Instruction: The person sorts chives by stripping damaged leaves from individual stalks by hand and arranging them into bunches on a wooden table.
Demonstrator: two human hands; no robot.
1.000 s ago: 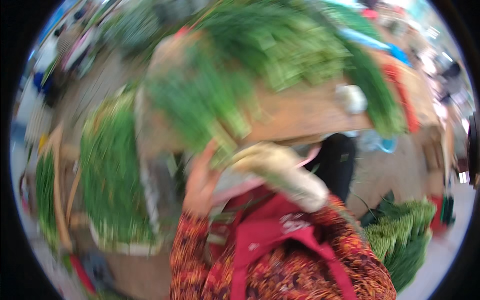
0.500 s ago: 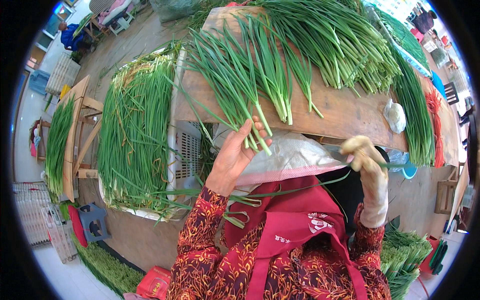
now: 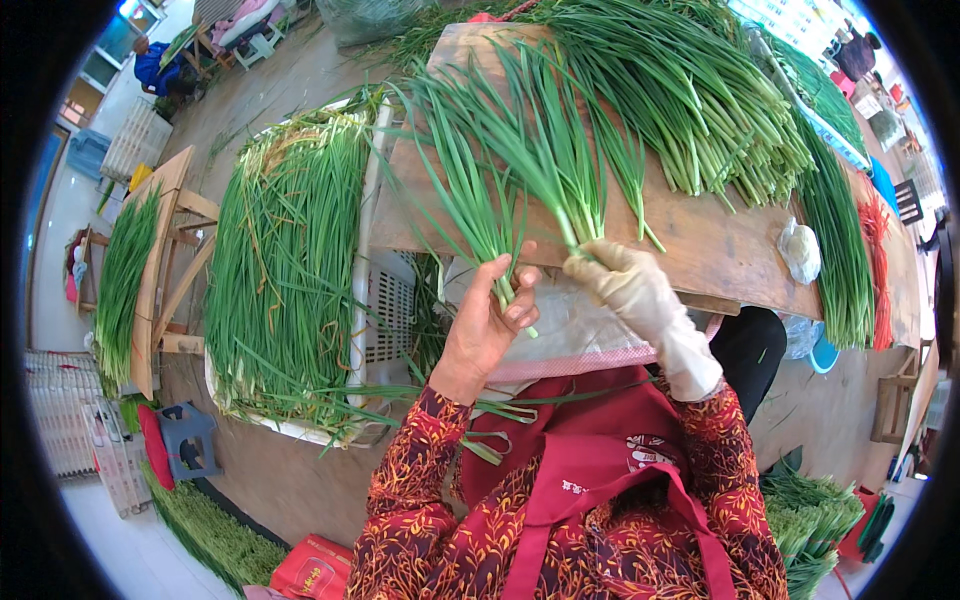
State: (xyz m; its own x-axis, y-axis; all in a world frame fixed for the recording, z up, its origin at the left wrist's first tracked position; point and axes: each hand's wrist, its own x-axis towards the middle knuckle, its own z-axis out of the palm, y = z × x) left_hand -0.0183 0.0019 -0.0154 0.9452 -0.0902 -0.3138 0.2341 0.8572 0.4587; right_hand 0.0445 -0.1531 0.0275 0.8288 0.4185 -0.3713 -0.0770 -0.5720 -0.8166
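Note:
My bare left hand [image 3: 480,325] is closed around the lower stems of a small bunch of garlic chives [image 3: 478,205], just off the board's near edge. The white stem ends poke out below its fingers. Beside it, my right hand [image 3: 635,300], in a pale, stained glove, pinches the stem of a separate garlic chive stalk [image 3: 535,180] whose leaves slant up and left. Behind that stalk, a small bundle [image 3: 590,195] lies on the wooden board [image 3: 690,245]. A few thin stalks [image 3: 635,180] rest to its right.
A big heap of chives [image 3: 700,110] covers the board's far right. At left stands a white crate [image 3: 360,290] piled with chives. A white plastic bag [image 3: 798,250] and red ties [image 3: 875,270] lie at right. A pink-edged woven sack [image 3: 590,330] hangs before my lap.
My right hand has come left and inward from beyond the board's edge, where a loose leaf trailed from it, and now grips a stalk. My left hand keeps its bunch, slightly lower.

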